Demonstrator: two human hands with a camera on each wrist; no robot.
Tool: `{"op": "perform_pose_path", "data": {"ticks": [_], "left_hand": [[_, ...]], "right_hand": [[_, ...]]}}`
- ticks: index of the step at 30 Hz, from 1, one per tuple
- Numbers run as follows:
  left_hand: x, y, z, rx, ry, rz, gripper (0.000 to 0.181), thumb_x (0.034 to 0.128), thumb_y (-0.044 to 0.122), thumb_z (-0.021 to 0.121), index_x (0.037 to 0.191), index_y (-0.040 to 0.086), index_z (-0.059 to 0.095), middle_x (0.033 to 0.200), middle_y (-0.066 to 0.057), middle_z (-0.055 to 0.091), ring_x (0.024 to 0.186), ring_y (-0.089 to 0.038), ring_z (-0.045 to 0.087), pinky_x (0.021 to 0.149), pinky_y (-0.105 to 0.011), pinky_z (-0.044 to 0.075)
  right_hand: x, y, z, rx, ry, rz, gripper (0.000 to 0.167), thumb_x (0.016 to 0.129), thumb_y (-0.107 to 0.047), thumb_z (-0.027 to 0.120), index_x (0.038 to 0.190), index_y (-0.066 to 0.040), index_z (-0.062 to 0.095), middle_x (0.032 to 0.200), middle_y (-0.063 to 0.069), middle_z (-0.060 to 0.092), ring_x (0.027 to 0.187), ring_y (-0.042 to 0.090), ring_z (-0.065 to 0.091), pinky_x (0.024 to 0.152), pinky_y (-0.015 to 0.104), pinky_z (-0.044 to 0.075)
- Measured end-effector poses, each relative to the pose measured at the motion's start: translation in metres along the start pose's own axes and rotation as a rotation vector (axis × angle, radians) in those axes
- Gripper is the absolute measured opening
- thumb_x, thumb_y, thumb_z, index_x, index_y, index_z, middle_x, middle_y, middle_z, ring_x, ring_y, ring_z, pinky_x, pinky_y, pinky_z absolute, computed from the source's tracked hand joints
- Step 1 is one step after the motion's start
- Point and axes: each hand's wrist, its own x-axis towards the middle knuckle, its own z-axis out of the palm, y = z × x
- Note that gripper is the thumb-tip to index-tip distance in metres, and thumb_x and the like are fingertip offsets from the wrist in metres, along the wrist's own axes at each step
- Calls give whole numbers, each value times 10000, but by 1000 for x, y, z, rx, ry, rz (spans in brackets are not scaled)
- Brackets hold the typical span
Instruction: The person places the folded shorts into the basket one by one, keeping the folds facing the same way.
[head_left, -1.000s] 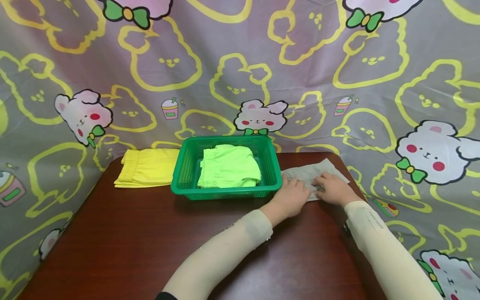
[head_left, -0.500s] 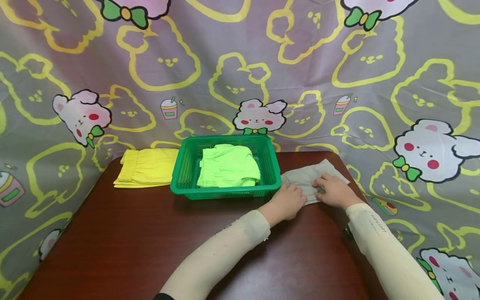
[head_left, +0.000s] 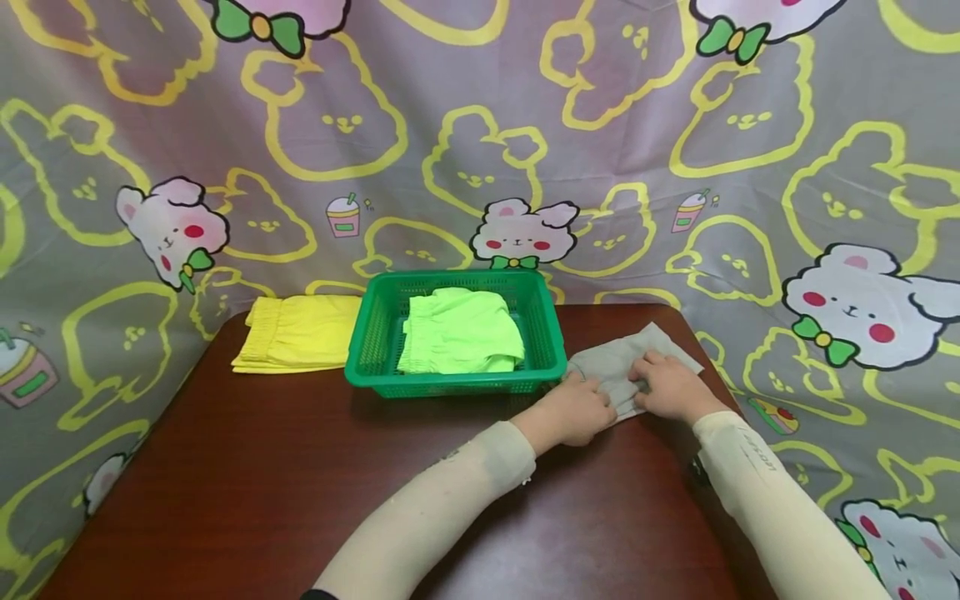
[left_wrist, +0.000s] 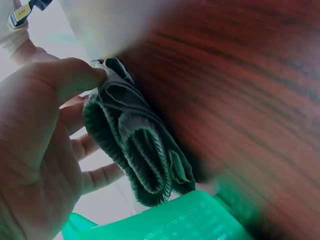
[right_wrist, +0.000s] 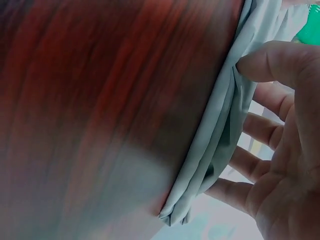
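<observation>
Folded grey pants (head_left: 603, 367) lie on the table to the right of the green basket. Their gathered elastic waistband (left_wrist: 145, 160) shows at the basket end in the left wrist view. My left hand (head_left: 577, 412) grips the near edge close to the basket, thumb (left_wrist: 82, 75) at the front and fingers over the top. Farther right, my right hand (head_left: 667, 385) pinches the same edge, its thumb (right_wrist: 270, 62) against the folded layers and its other fingers spread over the top. The fingertips behind the cloth are partly hidden.
The green basket (head_left: 457, 386) holds folded lime-green elastic-waist clothing (head_left: 461, 333). To its left lies folded yellow elastic-waist clothing (head_left: 300, 333). A patterned curtain (head_left: 420, 108) hangs behind the brown table (head_left: 300, 467).
The near edge of the grey pants has shifted slightly toward me, with my left hand moving a little nearer and left. My right hand has barely moved; the basket stays put.
</observation>
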Motion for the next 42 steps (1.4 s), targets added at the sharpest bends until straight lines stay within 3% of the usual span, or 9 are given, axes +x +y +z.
{"op": "perform_pose_path", "data": {"ticks": [3,12,21,26,33,39,42], "left_hand": [[-2,2,0,-29,4,17,229,1020,385,589,1235,353,660,1210,131,641,1107,-138,523,927,-398,418],[-6,5,2,-83,39,-7,225,978,396,646,1199,373,683,1199,154,643,1080,-123,514,923,-386,396],[-13,21,-4,14,26,-6,235,1011,372,593,1232,384,670,1212,110,635,1110,-151,518,966,-447,427],[-15,28,-3,14,15,-21,220,1018,375,584,1216,397,677,1200,115,632,1104,-144,508,944,-424,414],[-23,29,-3,-114,15,-70,196,941,373,679,1133,394,708,1137,156,631,1105,-124,496,943,-368,372],[-33,30,-9,-188,8,-123,239,883,376,735,1121,370,717,1143,162,648,1139,-129,501,1051,-418,379],[-38,28,-10,-223,8,-137,164,864,382,750,1025,370,723,1103,175,662,1123,-125,509,1065,-436,387]], "right_hand": [[-1,0,1,2,-4,-13,232,780,-186,754,991,-137,673,1027,56,579,901,340,569,831,533,495],[4,5,9,-31,-6,-28,243,751,-229,744,943,-154,616,983,37,542,844,310,519,778,500,482],[4,-12,1,-58,-85,5,259,730,-179,753,903,-132,565,904,30,464,762,272,437,696,442,429],[0,-20,-2,-76,-80,-17,267,715,-147,755,877,-135,543,874,28,431,728,264,413,676,427,408],[-7,-28,-1,-61,-82,-34,253,721,-137,745,873,-131,543,875,29,432,731,269,418,656,434,416],[-8,-34,-3,-65,-80,-33,262,716,-158,771,880,-144,566,903,24,462,744,277,442,671,442,435],[-9,-41,-4,-71,-74,-41,266,699,-153,772,859,-148,561,891,25,458,723,275,439,658,435,432]]}}
